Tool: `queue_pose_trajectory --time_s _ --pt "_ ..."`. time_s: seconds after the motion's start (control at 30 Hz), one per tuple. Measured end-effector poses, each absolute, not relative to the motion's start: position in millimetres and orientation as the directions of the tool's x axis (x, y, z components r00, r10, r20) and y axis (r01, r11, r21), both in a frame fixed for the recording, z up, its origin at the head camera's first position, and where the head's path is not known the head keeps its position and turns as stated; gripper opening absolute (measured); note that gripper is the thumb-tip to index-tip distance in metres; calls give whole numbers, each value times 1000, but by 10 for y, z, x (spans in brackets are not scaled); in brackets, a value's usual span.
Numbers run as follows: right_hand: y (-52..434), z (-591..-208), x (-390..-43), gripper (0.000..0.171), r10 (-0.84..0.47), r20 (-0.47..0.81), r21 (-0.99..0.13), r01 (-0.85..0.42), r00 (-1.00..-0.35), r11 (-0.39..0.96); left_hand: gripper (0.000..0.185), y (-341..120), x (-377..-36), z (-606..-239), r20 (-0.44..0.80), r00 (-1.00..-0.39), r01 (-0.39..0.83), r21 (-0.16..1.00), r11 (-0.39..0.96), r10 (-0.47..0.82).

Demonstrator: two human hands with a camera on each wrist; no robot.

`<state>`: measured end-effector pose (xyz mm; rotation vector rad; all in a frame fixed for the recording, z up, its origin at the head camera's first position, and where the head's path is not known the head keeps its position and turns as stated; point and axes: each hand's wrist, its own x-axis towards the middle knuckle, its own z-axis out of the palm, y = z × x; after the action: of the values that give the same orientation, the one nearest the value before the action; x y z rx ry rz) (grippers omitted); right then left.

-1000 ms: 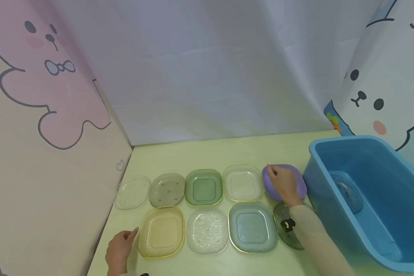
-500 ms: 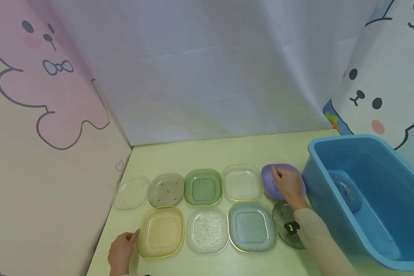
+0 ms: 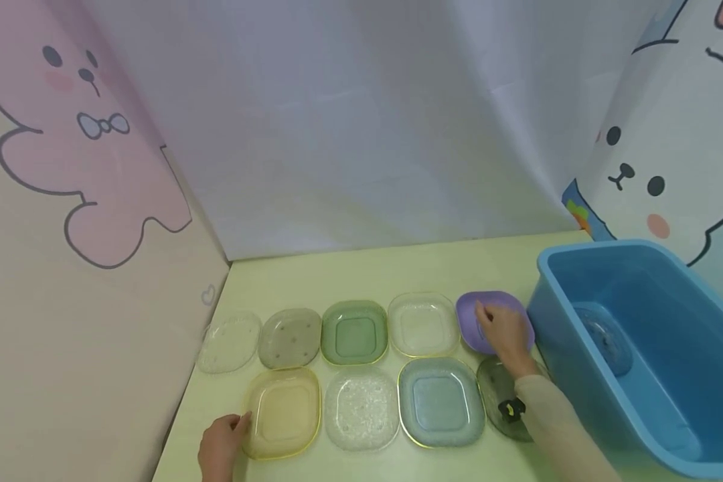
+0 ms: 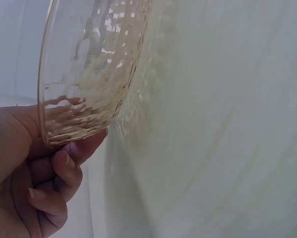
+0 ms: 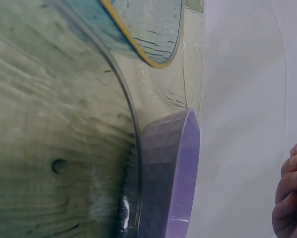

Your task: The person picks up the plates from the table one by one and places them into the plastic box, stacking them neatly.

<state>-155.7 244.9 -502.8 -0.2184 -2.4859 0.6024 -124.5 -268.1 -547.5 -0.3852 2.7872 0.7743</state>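
Observation:
At the lower left, my left hand (image 3: 219, 445) pinches the left edge of a yellow glass plate (image 3: 283, 414). The left wrist view shows the thumb through that amber-tinted plate (image 4: 101, 64) and fingers beneath its rim, the other fingers curled. My right hand (image 3: 506, 335) hovers over a purple plate (image 3: 471, 329), covering part of it. Its fingers (image 5: 292, 173) hang loosely curled in the right wrist view, apart from the purple plate and holding nothing. Below the right wrist lies a dark grey-green glass plate (image 3: 493, 381), partly hidden by the forearm.
Two rows of plates include a blue one (image 3: 441, 402), a textured clear one (image 3: 361, 410), a green one (image 3: 355, 333), a gold-rimmed clear one (image 3: 424, 326), a grey one (image 3: 290, 339) and a clear one (image 3: 229, 343). A blue tub (image 3: 569, 381) at right holds a clear glass item (image 3: 605, 341).
My left hand has moved right, from beside the yellow plate to pinching its edge. My right hand has shifted slightly right and down over the purple plate. The plates lie in the same arrangement.

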Motion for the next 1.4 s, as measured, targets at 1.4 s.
queue_pose_trajectory --time_s 1.4 --pt "2546 -5066 -1406 42 409 306 -555 187 -860 811 32 -2211 -1591 -5019 -90 -979 -201 587 784 -184"
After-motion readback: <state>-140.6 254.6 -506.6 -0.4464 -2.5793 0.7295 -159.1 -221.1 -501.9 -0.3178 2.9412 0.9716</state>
